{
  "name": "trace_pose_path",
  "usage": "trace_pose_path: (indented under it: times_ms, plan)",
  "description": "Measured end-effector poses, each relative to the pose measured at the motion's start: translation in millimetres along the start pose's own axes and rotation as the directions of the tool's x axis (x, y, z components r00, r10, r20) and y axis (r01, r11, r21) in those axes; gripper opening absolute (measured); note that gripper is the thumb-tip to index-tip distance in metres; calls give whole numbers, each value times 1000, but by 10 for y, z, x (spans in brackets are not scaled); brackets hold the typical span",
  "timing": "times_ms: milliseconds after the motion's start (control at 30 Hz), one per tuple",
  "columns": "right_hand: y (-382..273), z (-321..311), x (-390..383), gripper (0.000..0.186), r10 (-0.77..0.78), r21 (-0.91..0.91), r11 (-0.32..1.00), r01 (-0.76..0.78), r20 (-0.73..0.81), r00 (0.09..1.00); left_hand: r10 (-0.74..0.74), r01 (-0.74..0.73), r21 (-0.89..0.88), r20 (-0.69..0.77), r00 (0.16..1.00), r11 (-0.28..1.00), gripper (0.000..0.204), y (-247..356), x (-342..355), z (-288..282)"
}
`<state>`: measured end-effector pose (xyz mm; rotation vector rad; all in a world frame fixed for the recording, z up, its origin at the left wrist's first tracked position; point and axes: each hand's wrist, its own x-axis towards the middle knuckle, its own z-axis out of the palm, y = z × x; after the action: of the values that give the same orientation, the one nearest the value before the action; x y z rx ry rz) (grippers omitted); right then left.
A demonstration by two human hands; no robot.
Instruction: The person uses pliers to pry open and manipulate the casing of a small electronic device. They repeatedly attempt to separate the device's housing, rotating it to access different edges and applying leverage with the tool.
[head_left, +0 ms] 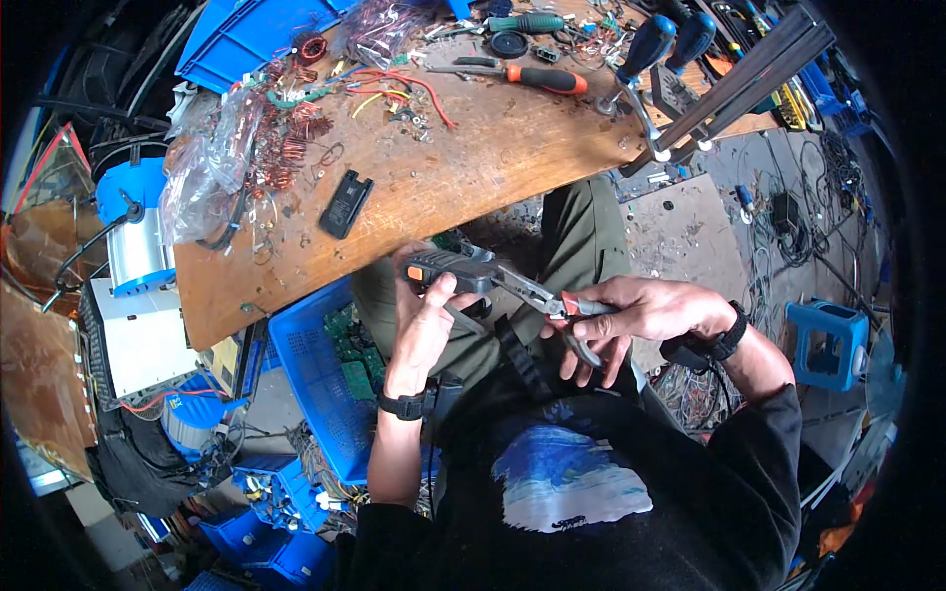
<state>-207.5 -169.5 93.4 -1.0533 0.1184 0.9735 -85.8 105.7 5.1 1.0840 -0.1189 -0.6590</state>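
Note:
My left hand [422,330] is closed around a black handheld device [455,272] with an orange button on its side, shaped like a two-way radio. It is held above my lap, just off the table's near edge. Gripped in my right hand [645,307] is a pair of pliers [583,307] with red and grey handles. The pliers' jaws point left and meet the right end of the device; what they grip there is too small to make out. On the tabletop, beyond my left hand, lies a flat black battery-like piece [347,204].
The wooden table [473,148] carries copper coils [286,128], red and yellow wires [424,91], an orange-black screwdriver [547,79] and a blue-handled clamp [645,54]. Below its edge, a blue crate [315,394] contains green circuit boards. Cables [808,217] lie on the floor at right.

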Motion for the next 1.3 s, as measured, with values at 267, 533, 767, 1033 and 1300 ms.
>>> trace_pose_path:
  times_ms: [267,533,767,1033,1300]
  plan:
    - [15,86,37,53,-21,12,1000,21,-49,999,-160,162,-207,27,987,965,46,30,-5,124]
    - [140,159,140,44,-100,121,986,119,-151,983,74,-71,260,-2,997,963,55,79,-67,145]
    - [-209,-66,-39,40,-379,-41,903,428,-545,748,87,-81,171,-24,996,982,53,-144,-289,167]
    - [129,56,-3,39,-688,-880,471,-57,-407,601,8,10,-259,69,998,966,35,-70,-182,131]
    - [-47,78,110,71,-823,-970,165,-179,-236,517,-20,11,-205,-42,999,979,30,74,-210,308]
